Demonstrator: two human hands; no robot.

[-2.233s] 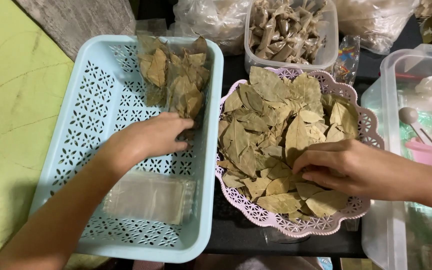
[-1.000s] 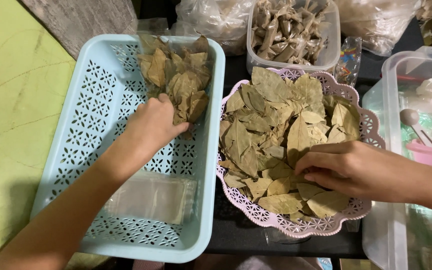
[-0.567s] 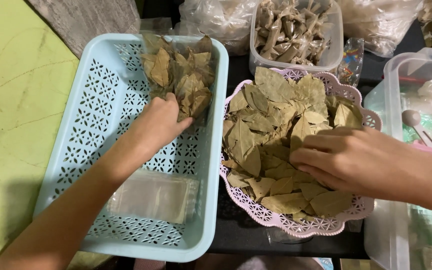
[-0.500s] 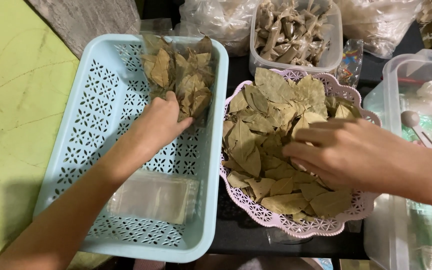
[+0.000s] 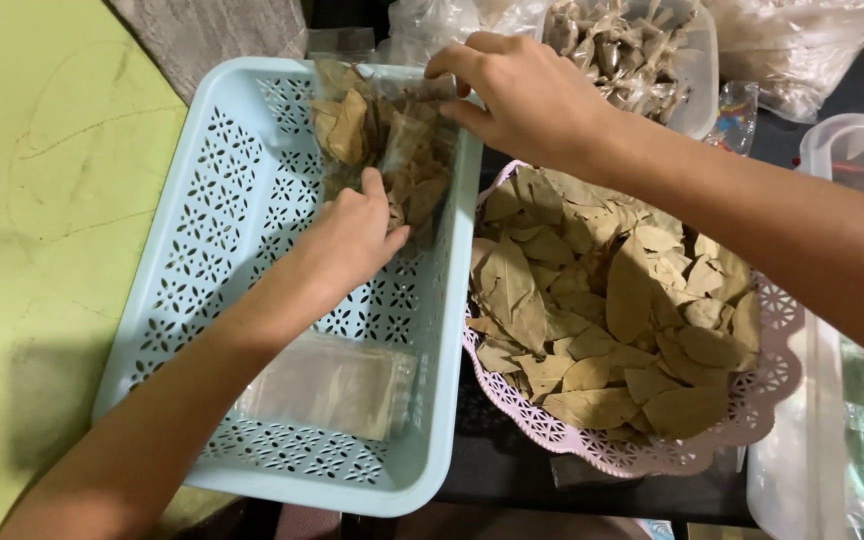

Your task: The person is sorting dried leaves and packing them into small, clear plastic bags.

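Observation:
A clear plastic bag filled with dried brown leaves (image 5: 392, 135) lies at the far end of a light blue perforated basket (image 5: 202, 260). My left hand (image 5: 352, 235) presses on the bag's near edge, fingers among the leaves. My right hand (image 5: 517, 85) reaches across from the right and pinches the bag's top right corner. A pink lace-edged basket (image 5: 752, 425) to the right holds a heap of loose dried leaves (image 5: 602, 310).
A stack of empty clear bags (image 5: 327, 385) lies at the near end of the blue basket. A clear tub of pale dried pieces (image 5: 622, 45) stands at the back. A clear plastic bin (image 5: 852, 150) sits on the right. A yellow-green surface (image 5: 42, 200) lies to the left.
My right hand has left the pink basket's leaves and moved up and left to grip the bag's corner. My left hand stays on the bag. The view has shifted closer.

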